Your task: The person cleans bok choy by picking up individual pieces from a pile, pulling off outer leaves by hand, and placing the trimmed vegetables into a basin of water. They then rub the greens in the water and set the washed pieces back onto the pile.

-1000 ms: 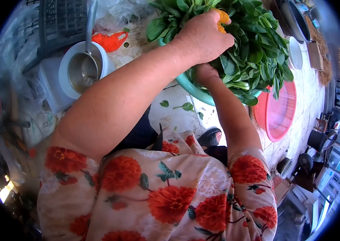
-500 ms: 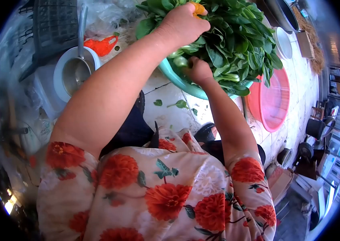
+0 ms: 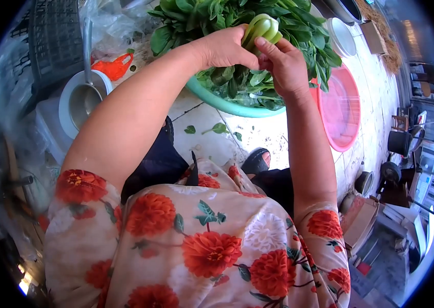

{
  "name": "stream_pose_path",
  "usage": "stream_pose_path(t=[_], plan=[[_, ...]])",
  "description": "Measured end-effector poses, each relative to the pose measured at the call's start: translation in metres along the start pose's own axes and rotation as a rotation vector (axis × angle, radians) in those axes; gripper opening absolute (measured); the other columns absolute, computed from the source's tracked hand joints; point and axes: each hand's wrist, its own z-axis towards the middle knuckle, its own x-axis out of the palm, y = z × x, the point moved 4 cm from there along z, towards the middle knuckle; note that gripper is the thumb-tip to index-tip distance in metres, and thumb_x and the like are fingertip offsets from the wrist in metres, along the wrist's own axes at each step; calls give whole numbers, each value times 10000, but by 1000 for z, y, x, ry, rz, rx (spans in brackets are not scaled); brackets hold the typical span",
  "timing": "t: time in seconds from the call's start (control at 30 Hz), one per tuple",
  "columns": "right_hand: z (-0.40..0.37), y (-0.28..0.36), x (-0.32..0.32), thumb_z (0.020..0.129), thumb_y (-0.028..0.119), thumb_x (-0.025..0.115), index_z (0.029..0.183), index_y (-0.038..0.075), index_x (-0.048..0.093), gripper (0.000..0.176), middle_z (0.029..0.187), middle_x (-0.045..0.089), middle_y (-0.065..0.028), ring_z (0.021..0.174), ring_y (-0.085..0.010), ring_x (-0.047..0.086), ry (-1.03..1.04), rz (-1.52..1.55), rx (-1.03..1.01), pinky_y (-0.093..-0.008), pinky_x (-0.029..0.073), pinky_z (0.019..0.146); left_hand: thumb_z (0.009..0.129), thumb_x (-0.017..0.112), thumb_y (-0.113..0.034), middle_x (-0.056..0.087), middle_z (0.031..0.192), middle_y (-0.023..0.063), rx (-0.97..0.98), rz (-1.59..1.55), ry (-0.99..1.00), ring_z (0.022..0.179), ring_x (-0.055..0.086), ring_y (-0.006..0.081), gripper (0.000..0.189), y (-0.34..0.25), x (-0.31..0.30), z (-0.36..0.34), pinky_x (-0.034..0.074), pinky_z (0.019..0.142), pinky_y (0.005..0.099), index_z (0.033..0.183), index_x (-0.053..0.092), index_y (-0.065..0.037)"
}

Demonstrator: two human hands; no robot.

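Note:
A head of bok choy [image 3: 264,26] is between my two hands, with its pale green base pointing up. My left hand [image 3: 225,47] wraps around its stalks from the left. From the right, my right hand [image 3: 284,62] pinches it, the thumb pressed near the base. Its leaves hang below and blend with the greens underneath, so their ends are hard to make out. Beneath and behind my hands, a large heap of leafy greens [image 3: 188,23] fills a green basin [image 3: 225,104] and spills over its rim.
A pink basin [image 3: 341,110] stands right of the green one, near a white bucket [image 3: 341,38]. At left are a pale pot with a ladle [image 3: 88,97], an orange plastic bag [image 3: 114,66] and a dark plastic crate [image 3: 55,41]. Loose leaves [image 3: 219,128] lie on the tiles.
My right hand has risen from the basin's near edge to meet my left hand, which moved slightly down and left. The bok choy head is now held up between them. The view has shifted a little.

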Motion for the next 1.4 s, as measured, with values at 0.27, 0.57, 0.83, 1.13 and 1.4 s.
stream_pose_path(t=[0.27, 0.57, 0.83, 1.13, 1.4], plan=[[-1, 12, 2, 905, 225, 641, 1071, -57, 598, 331, 843, 649, -101, 706, -180, 650, 88, 140, 70, -301, 567, 660, 797, 632, -88, 649, 1002, 77, -88, -401, 104, 933, 616, 159, 367, 1, 5, 4, 506, 861, 303, 1152, 573, -16], [7, 20, 2, 838, 211, 668, 1142, -52, 607, 406, 864, 684, -86, 675, -112, 647, -103, -356, -251, -245, 535, 647, 811, 532, -51, 659, 897, 116, -160, -348, 60, 757, 635, 201, 265, -6, 2, -5, 525, 712, 318, 1061, 574, 23], [0, 6, -45, 844, 246, 650, 1085, 13, 664, 335, 824, 699, -96, 659, -141, 651, -101, -602, 20, -280, 526, 614, 718, 518, -87, 609, 849, 82, -104, -223, -109, 642, 517, 144, 375, -1, -10, 2, 451, 606, 269, 1082, 548, -4], [-37, -121, -96, 824, 164, 500, 984, 92, 671, 245, 1045, 628, -178, 975, -349, 618, 5, -1488, 110, -432, 505, 836, 760, 535, -56, 592, 660, 82, -110, -344, -90, 481, 523, 138, 115, 0, -14, 12, 380, 435, 253, 851, 597, -23], [-32, -129, -99, 846, 160, 492, 989, 105, 647, 217, 1019, 608, -142, 987, -334, 604, 223, -1712, 115, -442, 488, 837, 771, 602, -127, 607, 823, 87, -56, -312, -126, 620, 502, 116, 443, -14, -8, 0, 436, 577, 267, 1194, 546, -7]])
